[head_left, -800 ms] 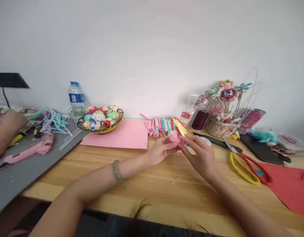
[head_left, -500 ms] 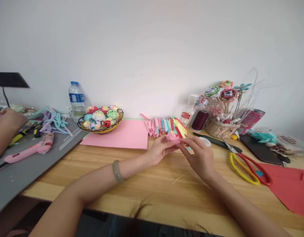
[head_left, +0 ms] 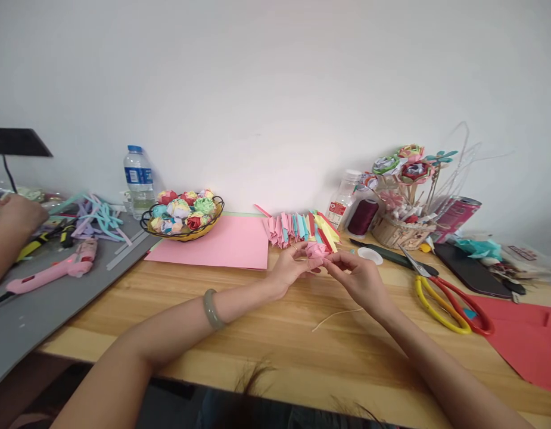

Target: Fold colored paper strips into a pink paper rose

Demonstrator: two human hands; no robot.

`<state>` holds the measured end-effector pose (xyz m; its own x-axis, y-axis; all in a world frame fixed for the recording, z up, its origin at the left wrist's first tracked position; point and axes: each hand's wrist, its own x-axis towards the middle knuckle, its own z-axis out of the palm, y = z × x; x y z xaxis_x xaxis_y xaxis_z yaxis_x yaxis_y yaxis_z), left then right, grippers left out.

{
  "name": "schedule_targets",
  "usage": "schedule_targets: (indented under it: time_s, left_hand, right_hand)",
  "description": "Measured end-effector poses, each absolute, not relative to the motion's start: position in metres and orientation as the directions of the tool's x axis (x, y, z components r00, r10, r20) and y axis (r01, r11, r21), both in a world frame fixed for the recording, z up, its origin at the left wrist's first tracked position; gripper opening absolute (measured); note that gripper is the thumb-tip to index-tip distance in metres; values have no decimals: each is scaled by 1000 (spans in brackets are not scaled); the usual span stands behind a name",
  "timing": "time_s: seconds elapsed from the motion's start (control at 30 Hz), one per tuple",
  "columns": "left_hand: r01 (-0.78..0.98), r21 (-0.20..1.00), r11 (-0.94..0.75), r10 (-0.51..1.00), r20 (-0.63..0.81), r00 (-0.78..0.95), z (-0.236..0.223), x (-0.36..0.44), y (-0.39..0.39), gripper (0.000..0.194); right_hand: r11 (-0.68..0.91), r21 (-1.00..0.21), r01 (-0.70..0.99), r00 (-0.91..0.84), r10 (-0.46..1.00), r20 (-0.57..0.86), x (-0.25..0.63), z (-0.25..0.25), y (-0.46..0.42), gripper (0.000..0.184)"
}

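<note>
A small pink paper flower (head_left: 317,249) is held above the wooden table (head_left: 204,345). My left hand (head_left: 289,269) is closed around its left side. The thumb and fingertips of my right hand (head_left: 356,275) pinch its lower right edge. Just behind it lies a row of folded paper pieces (head_left: 293,229) in pink, blue, red and yellow. Below my hands a thin pale string (head_left: 331,317) rests on the wood.
Left of my hands are pink paper sheets (head_left: 230,247) and a basket (head_left: 186,237) of paper flowers. Scissors (head_left: 442,304), a dark-handled knife (head_left: 391,256) and a phone (head_left: 472,271) lie right. A co-worker's hand (head_left: 20,215) is beyond the pink glue gun (head_left: 56,274).
My right hand has dropped slightly and its fingers have curled in to the flower's lower edge. The flower has shifted a little to the right and turned.
</note>
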<state>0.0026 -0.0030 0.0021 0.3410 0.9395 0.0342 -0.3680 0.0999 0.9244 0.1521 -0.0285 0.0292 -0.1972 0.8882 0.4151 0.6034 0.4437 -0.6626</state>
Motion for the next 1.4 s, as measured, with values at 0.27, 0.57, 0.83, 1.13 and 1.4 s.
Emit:
schedule_targets:
  time_s: [0.27, 0.57, 0.83, 1.13, 1.4]
  left_hand:
    - [-248, 968, 22, 948, 58, 313, 4, 1, -5, 43]
    - [-190, 980, -63, 945, 120, 305, 3, 3, -7, 54]
    - [-177, 980, -87, 948, 136, 288, 5, 2, -10, 50]
    - [-143, 980, -135, 949, 169, 267, 4, 2, -9, 49]
    - [37, 964, -263, 957, 256, 139, 12, 1, -13, 49]
  right_hand:
    - [345, -738, 580, -163, 937, 310, 154, 38, -32, 29]
    - [291, -810, 509, -154, 957, 247, 154, 42, -32, 28]
    - [231, -887, 400, -147, 971, 186, 156, 44, -33, 23]
    - [233, -889, 394, -147, 971, 189, 157, 39, -31, 24]
    - [277, -840, 466, -125, 961, 248, 155, 34, -29, 27]
